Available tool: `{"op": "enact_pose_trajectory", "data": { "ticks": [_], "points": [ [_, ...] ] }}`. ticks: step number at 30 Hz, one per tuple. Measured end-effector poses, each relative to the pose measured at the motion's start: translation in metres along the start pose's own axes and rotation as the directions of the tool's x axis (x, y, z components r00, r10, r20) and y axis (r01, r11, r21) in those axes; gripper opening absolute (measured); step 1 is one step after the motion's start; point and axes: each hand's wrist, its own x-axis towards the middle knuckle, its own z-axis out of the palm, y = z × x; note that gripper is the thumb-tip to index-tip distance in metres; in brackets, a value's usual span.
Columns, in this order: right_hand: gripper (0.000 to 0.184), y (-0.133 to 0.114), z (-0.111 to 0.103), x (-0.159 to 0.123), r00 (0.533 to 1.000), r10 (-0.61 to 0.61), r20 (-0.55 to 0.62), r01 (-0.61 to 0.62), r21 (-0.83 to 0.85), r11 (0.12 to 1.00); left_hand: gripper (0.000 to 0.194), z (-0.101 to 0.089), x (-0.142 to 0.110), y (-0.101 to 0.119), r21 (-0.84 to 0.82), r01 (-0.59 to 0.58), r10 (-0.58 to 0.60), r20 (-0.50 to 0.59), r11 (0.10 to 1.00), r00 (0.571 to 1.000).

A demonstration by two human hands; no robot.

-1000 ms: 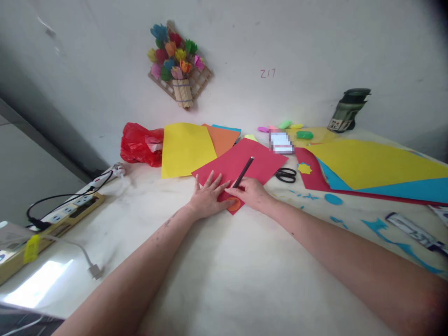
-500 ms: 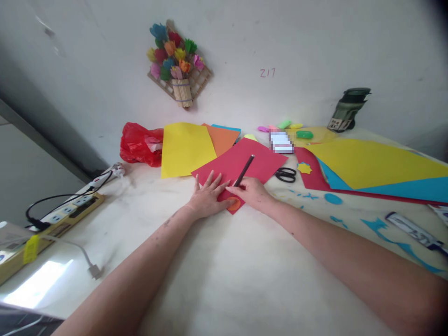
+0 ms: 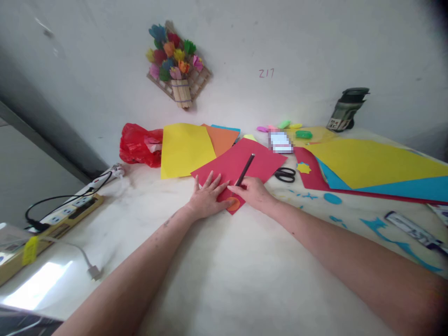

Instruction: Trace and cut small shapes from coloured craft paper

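Observation:
A red sheet of paper (image 3: 238, 161) lies turned cornerwise on the table, its near corner pointing toward me. On that corner rests a small orange paper disc (image 3: 234, 204). My left hand (image 3: 207, 199) is spread flat over the red sheet's left part, its thumb pressing on the disc. In my right hand (image 3: 254, 192) a dark pencil (image 3: 245, 170) is gripped, slanting up to the right. The pencil's lower end is hidden by the fingers, close to the disc's upper edge.
Black-handled scissors (image 3: 285, 175) lie right of the red sheet. Blue scraps (image 3: 376, 226), a blue disc (image 3: 332, 199) and a glue tube (image 3: 413, 229) are farther right. A phone (image 3: 281, 141) sits behind. Yellow paper (image 3: 187, 149) and a power strip (image 3: 79, 205) are at left.
My right hand and the pencil have shifted very slightly around the disc's edge. My left hand and the red sheet stay in place.

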Motion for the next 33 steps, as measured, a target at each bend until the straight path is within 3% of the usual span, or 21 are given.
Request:
{"op": "enact_pose_trajectory", "data": {
  "ticks": [6,14,22,33],
  "points": [
    [0.030,0.000,0.000,0.000,1.000,0.001,-0.020,0.000,0.040,0.999,0.062,0.002,0.000,-0.001,-0.013,-0.001,0.001,-0.011,1.000,1.000],
    [0.037,0.004,0.000,0.003,0.992,0.093,-0.086,-0.073,0.213,0.974,0.063,-0.001,-0.004,0.000,-0.040,0.028,-0.030,-0.074,0.999,0.997],
    [0.029,0.005,0.001,0.006,0.978,0.202,-0.052,-0.169,0.373,0.912,0.053,-0.002,-0.007,-0.014,-0.044,0.251,-0.255,-0.212,0.967,0.944],
    [0.018,0.003,0.002,0.006,0.971,0.238,-0.008,-0.205,0.478,0.854,0.043,0.003,-0.004,-0.020,-0.043,0.339,-0.340,-0.225,0.940,0.913]
  ]
}}
